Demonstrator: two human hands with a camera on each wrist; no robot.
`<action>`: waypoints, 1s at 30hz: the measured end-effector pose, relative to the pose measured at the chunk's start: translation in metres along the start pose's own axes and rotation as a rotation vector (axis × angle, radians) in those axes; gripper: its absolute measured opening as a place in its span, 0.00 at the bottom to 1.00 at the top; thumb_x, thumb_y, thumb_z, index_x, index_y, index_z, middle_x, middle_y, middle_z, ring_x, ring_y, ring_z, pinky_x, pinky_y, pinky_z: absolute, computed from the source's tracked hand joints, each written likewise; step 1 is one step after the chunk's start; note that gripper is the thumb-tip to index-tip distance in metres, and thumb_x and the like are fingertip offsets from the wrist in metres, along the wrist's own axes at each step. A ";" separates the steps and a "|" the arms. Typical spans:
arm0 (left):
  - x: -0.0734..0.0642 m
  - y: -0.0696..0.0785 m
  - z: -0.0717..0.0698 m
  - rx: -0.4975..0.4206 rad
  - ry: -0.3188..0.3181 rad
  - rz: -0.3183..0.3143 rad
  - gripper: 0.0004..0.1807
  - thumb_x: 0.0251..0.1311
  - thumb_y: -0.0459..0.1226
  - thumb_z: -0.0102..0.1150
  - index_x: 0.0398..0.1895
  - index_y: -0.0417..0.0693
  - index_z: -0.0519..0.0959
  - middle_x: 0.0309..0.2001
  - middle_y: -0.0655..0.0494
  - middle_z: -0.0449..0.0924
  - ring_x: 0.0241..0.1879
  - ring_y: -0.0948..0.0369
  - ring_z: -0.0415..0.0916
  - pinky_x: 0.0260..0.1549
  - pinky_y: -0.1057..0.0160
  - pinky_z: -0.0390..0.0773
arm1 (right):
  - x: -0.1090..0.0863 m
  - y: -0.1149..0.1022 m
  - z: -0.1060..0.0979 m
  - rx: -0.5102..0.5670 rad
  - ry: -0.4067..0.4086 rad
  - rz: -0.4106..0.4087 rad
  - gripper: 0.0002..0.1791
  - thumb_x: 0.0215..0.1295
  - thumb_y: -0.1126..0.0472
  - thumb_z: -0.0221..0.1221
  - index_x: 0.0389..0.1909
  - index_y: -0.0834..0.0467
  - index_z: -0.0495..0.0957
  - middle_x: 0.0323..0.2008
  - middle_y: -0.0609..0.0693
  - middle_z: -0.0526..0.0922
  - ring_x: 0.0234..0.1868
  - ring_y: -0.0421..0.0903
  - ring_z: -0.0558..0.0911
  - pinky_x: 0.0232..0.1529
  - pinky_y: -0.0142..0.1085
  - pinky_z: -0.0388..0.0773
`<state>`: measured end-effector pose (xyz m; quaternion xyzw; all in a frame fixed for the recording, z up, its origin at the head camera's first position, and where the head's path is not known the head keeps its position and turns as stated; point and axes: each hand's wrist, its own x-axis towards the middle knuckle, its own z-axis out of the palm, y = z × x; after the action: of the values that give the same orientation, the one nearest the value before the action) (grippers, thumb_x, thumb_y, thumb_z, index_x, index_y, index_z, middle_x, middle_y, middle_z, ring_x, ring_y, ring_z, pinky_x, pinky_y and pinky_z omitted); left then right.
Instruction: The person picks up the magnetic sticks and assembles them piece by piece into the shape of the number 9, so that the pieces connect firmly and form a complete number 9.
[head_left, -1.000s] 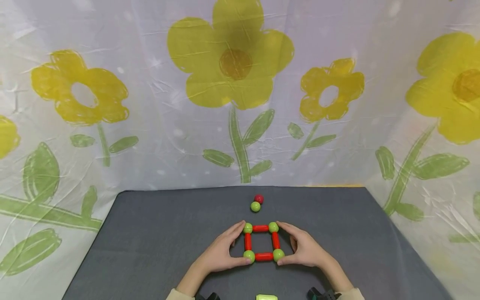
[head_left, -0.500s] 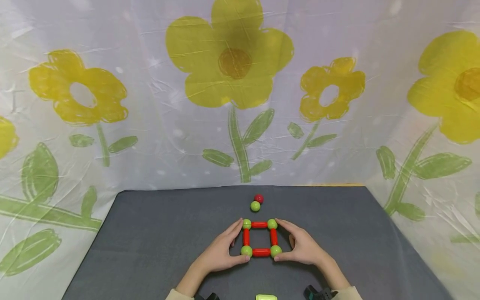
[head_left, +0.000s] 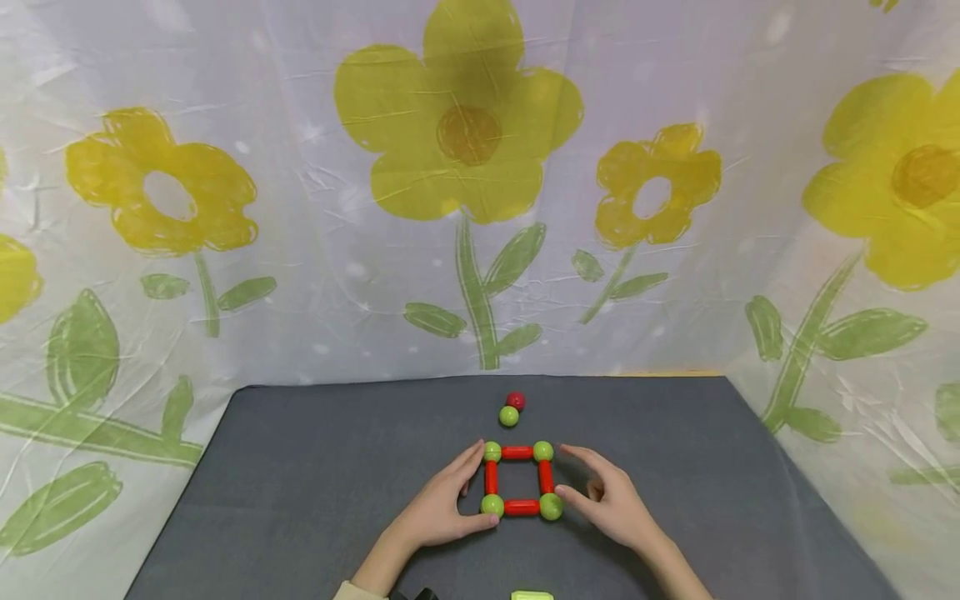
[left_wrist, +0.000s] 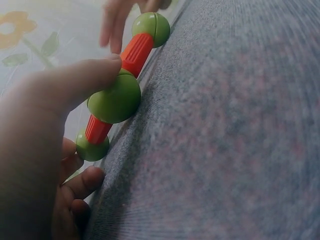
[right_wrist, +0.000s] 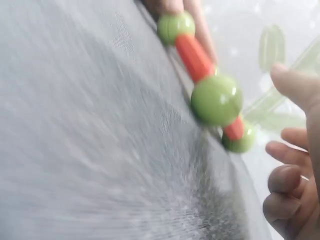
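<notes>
A square of red rods and green balls [head_left: 522, 507] lies on the dark cloth in the head view, one ball at each corner. My left hand [head_left: 444, 502] holds its left side, thumb on the near-left ball and index fingertip at the far-left ball. In the left wrist view the thumb [left_wrist: 95, 75] presses against a green ball [left_wrist: 116, 99]. To the right of the square, my right hand [head_left: 617, 500] has its thumb and fingers spread, with the thumb tip close to the near-right ball. A gap shows between that hand and the green ball [right_wrist: 217, 100] in the right wrist view.
Beyond the square, a loose green ball [head_left: 509, 416] and a dark red ball [head_left: 515, 402] sit side by side. A light green piece [head_left: 532, 596] shows at the bottom edge. Behind the cloth-covered table [head_left: 337, 433] hangs a flower-patterned curtain [head_left: 337, 275].
The square has shifted slightly away and left. My right hand has let go of its right-hand balls and drawn off to the right; my left hand keeps its hold.
</notes>
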<state>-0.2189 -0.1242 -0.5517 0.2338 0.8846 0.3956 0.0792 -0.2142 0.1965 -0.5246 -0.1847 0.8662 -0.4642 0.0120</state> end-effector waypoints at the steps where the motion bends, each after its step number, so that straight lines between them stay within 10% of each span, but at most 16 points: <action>1: 0.000 0.000 0.000 -0.003 -0.001 -0.002 0.59 0.62 0.68 0.66 0.87 0.51 0.53 0.86 0.55 0.51 0.69 0.58 0.68 0.66 0.47 0.73 | -0.005 -0.003 0.000 0.023 0.025 0.004 0.34 0.69 0.48 0.72 0.73 0.53 0.76 0.40 0.51 0.84 0.12 0.32 0.58 0.16 0.30 0.63; 7: 0.000 0.001 -0.002 -0.001 -0.007 -0.009 0.59 0.62 0.69 0.66 0.87 0.50 0.53 0.86 0.55 0.50 0.64 0.59 0.71 0.62 0.52 0.75 | -0.034 -0.020 0.005 0.092 0.069 0.000 0.25 0.67 0.53 0.73 0.63 0.54 0.83 0.35 0.51 0.86 0.11 0.29 0.58 0.13 0.30 0.64; 30: -0.001 0.003 -0.002 -0.002 -0.002 -0.002 0.59 0.62 0.68 0.66 0.86 0.49 0.54 0.85 0.53 0.51 0.54 0.63 0.75 0.55 0.56 0.78 | -0.082 -0.014 0.029 0.219 -0.278 -0.112 0.10 0.71 0.58 0.70 0.49 0.56 0.90 0.41 0.37 0.87 0.20 0.24 0.65 0.19 0.23 0.64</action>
<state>-0.2176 -0.1244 -0.5488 0.2333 0.8844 0.3961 0.0805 -0.1275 0.1929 -0.5421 -0.2925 0.7889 -0.5257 0.1256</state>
